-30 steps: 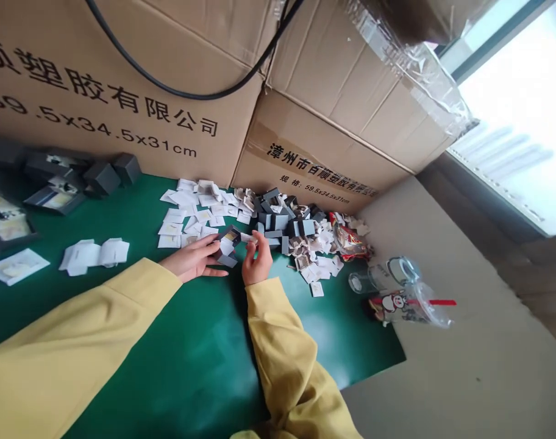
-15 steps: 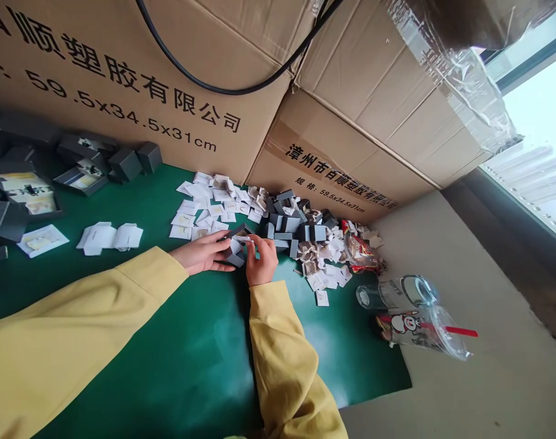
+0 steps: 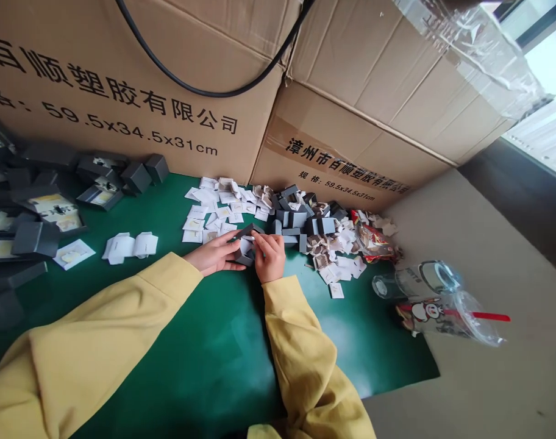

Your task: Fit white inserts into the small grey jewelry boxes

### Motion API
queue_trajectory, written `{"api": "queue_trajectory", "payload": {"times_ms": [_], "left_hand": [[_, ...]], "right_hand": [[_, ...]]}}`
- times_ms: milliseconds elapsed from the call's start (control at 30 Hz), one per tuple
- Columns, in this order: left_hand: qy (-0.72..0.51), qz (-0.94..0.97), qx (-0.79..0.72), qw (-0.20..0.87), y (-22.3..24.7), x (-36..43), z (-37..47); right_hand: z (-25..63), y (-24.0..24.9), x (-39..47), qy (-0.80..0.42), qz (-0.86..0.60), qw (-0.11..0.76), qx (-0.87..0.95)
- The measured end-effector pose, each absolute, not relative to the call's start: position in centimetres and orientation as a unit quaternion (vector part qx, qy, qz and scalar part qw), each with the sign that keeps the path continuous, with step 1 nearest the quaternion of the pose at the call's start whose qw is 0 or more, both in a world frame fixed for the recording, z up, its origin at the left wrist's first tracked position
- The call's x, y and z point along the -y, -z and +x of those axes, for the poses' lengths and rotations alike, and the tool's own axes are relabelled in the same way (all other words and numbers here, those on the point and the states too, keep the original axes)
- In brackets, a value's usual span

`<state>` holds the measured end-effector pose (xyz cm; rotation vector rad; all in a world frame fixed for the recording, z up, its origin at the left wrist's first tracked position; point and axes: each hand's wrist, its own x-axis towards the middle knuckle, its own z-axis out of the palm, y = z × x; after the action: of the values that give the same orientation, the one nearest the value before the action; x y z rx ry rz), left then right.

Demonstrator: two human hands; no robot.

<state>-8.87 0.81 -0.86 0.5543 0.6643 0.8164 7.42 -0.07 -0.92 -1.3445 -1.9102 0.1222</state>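
My left hand (image 3: 218,253) grips a small dark grey box (image 3: 245,256) with its lid up, fingers along the box's left side. At the box's right, my right hand (image 3: 269,256) has thumb and fingers pinched on a small white piece (image 3: 245,238) at the opening. The fingers partly hide that piece, so its kind cannot be told. Just beyond the hands lie many white printed cards (image 3: 197,211). A heap of small grey boxes (image 3: 291,219) is to the right of them.
Larger dark boxes (image 3: 44,207) crowd the green table (image 3: 205,341) at left, near folded white cards (image 3: 130,246). Crumpled white inserts (image 3: 344,268), a red snack packet (image 3: 374,241), a clear bottle (image 3: 410,280) and a plastic cup (image 3: 436,314) stand or lie at right. Cardboard cartons (image 3: 168,73) wall the back.
The camera view has shifted, bringing more dark boxes into sight at left. My right hand has moved slightly in over the box's opening; both hands keep their grip.
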Motion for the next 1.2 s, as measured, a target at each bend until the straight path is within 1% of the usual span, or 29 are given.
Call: {"api": "queue_trajectory", "payload": {"times_ms": [167,300,400,567,1033,1200], "left_hand": [[-0.389,0.249,-0.297,0.836,0.9,-0.8,-8.9],[-0.386,0.259,-0.310,0.830,1.1,-0.9,-9.1],[-0.372,0.288,-0.320,0.822,0.9,-0.8,-9.1],[-0.352,0.314,-0.331,0.817,0.1,-0.6,-9.0],[-0.317,0.326,-0.317,0.832,0.5,-0.9,-9.5],[-0.304,0.330,-0.304,0.841,0.7,-0.9,-9.7]], "right_hand": [[7.5,0.9,-0.1,-0.081,-0.515,0.410,0.748],[7.4,0.7,0.0,-0.105,-0.509,0.453,0.724],[7.4,0.5,0.0,-0.100,-0.527,0.478,0.696],[7.4,0.5,-0.1,-0.078,-0.553,0.496,0.665],[6.9,0.6,-0.3,-0.172,-0.539,0.576,0.590],[6.4,1.0,-0.1,-0.195,-0.560,0.583,0.556]]}}
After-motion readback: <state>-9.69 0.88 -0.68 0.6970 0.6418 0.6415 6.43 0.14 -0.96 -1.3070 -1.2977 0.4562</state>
